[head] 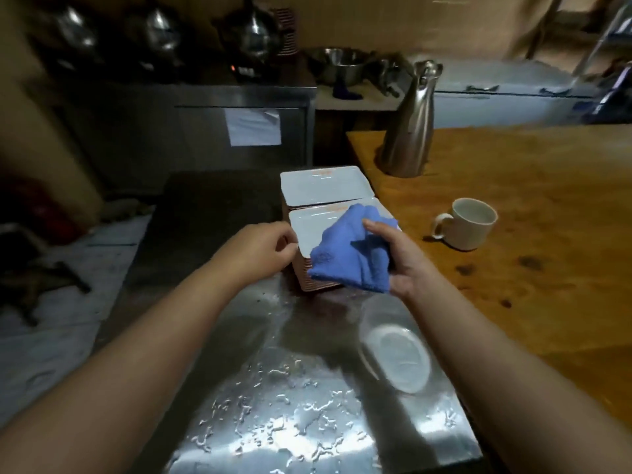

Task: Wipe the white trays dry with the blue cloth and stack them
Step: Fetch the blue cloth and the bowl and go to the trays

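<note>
Near stack (314,234) at centre, second stack (321,186) at 12 behind it. Left hand (260,248) pinches top tray's 9 o'clock edge. Right hand (393,258) grips cloth (349,254) at 3. Steady edge firmly, sweep cloth 3 to 9, reach corners.

We are seeing two bare forearms reaching in from the bottom corners, with no sleeve, cuff, glove, watch, ring or band showing anywhere along them. Our left hand (254,249) and right hand (398,256) are both uncovered, with short, plain fingernails as far as the soft focus is letting us tell. The upper arms are lying outside the frame.
</note>
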